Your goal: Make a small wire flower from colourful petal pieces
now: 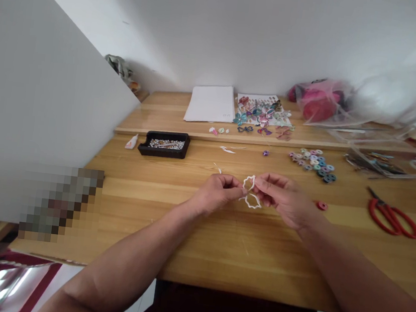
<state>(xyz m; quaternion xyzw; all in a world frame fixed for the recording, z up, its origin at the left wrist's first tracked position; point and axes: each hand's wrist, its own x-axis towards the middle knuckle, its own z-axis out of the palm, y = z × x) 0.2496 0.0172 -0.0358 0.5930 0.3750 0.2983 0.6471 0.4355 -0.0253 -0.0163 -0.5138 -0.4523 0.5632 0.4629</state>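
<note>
Between my hands, above the wooden table, is a white wavy-edged loop shape [253, 201], like a small butterfly outline with two open loops. My left hand [222, 190] pinches it at the middle, where the loops meet. The thumb and forefinger of my right hand [277, 191] close on the upper loop near its right edge. Just past my left fingers lies a thin white strip [220, 170]. A red thread spool [322, 205] rests to the right of my right hand.
Red-handled scissors [392, 217] lie at right, near several coloured spools [314, 162]. A black tray [184, 148] of beads and a small white bottle [132, 142] stand at left. On the raised back shelf are white paper [211, 104] and colourful flower pieces [261, 113].
</note>
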